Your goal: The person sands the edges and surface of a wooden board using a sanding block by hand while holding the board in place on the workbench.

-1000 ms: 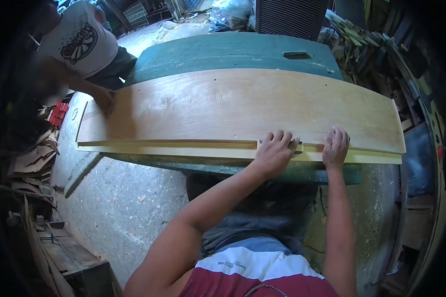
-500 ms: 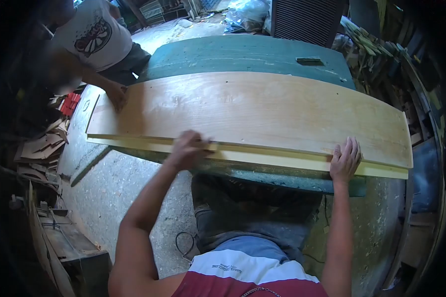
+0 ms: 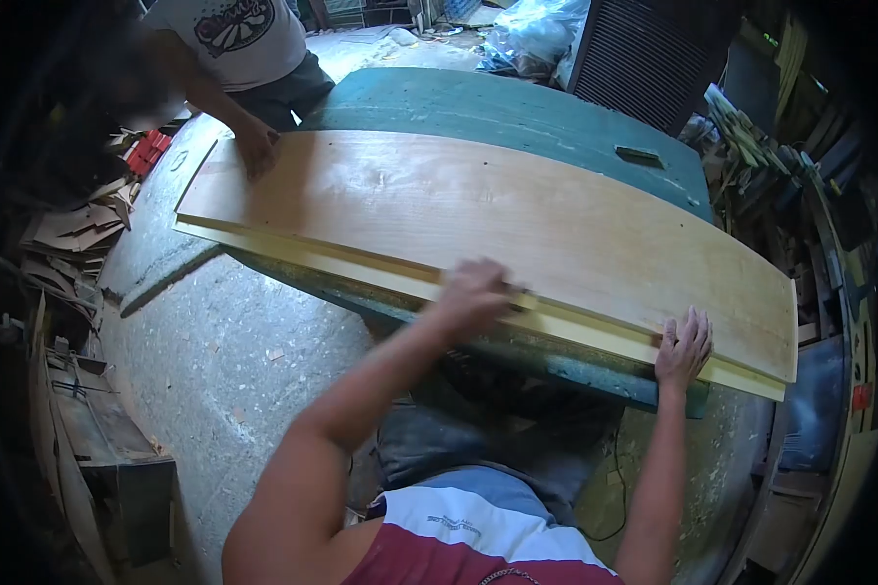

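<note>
A long, pale wooden panel [image 3: 556, 229] lies flat, with a pale yellow ledge [image 3: 332, 255] running along its near edge. My left hand [image 3: 476, 294], smeared by motion, is closed at the middle of that edge. A small dark thing sticks out from its right side, too blurred to name. Towards the right end, my right hand [image 3: 685, 348] rests with fingers stretched out on the panel, its palm over the near edge. Another person's hand [image 3: 256, 148] touches the panel's far left end.
Beneath the panel stands a green worktable [image 3: 439, 96], with a small dark block [image 3: 639, 156] on its far side. A dark louvred panel [image 3: 644, 63] leans behind. Wood scraps [image 3: 78, 229] are piled left; more wood crowds the right. A cable [image 3: 615, 487] lies on the floor.
My left hand has slid rightward along the panel's near edge. My right hand stays near the right end. The view has turned, so the panel now slants down to the right.
</note>
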### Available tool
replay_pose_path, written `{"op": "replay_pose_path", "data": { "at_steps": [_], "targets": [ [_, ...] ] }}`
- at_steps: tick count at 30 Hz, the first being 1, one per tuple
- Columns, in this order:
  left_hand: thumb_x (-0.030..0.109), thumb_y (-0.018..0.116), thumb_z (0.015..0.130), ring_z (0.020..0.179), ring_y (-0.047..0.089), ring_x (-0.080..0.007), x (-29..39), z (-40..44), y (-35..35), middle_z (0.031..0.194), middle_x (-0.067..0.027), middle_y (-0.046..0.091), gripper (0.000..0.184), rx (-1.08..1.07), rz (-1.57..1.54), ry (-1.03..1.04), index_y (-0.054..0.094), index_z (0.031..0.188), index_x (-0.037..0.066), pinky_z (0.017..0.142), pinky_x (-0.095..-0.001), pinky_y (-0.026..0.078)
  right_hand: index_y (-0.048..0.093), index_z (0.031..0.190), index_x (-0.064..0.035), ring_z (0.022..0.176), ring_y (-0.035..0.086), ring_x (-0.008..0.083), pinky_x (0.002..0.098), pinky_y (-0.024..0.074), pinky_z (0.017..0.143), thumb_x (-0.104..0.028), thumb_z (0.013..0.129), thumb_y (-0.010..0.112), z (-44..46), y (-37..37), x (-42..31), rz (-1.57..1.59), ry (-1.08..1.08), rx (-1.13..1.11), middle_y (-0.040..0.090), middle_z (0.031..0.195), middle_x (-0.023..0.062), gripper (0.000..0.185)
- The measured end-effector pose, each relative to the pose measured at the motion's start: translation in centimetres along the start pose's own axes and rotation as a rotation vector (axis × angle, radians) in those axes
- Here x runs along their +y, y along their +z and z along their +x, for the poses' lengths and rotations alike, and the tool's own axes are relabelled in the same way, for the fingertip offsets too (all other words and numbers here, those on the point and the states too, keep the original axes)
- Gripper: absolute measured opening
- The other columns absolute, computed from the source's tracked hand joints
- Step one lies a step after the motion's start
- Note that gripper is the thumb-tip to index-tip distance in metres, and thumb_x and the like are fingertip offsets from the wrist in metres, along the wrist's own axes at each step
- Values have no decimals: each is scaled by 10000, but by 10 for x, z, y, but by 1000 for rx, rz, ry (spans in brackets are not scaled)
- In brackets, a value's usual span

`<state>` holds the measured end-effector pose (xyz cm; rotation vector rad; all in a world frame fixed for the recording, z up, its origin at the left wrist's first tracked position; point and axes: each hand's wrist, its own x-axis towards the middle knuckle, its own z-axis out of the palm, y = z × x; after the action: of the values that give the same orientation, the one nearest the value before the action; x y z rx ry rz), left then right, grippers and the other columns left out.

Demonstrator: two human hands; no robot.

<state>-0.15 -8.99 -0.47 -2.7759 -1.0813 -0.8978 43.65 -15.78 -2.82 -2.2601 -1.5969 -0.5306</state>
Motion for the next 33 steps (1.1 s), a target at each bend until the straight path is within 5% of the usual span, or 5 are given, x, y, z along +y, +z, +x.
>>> {"op": "replay_pose_path", "data": {
  "at_steps": [8,14,19,27,33],
  "targets": [
    [286,887,713,862,618,-249,-135,-103,-119,911,-29,615,382,41,342,-60,812,1074,186,787,-430,543,521,1509,-82,1493,363,373,535,248,1241,-485,1036,534,-1,3,-5,-21,-2,57,461,1584,166,621],
    [291,841,760,1124,609,-269,39,5,6,1146,-73,644,195,-25,-198,-15,831,920,181,947,-475,500,517,1515,-90,1495,364,364,529,249,1243,-484,1034,540,-1,1,-5,-2,6,48,459,1588,161,622],
    [290,770,809,1176,575,-281,121,46,42,1234,-98,619,225,-36,-89,14,797,980,145,987,-460,472,499,1531,-95,1508,349,366,528,239,1251,-492,1037,539,-2,-3,6,16,-22,7,444,1602,160,635],
    [241,808,749,903,653,-282,-113,-110,-95,948,-62,659,375,98,251,-220,785,1115,166,794,-447,534,449,1547,-36,1539,293,390,557,201,1263,-476,1046,538,-11,5,13,48,1,50,401,1629,180,673],
    [233,802,790,900,651,-292,-124,-120,-96,947,-64,659,303,25,344,-243,799,1086,163,781,-439,535,454,1541,-29,1542,283,411,558,192,1267,-449,1035,556,-9,5,10,23,21,12,389,1637,188,665]
  ]
}}
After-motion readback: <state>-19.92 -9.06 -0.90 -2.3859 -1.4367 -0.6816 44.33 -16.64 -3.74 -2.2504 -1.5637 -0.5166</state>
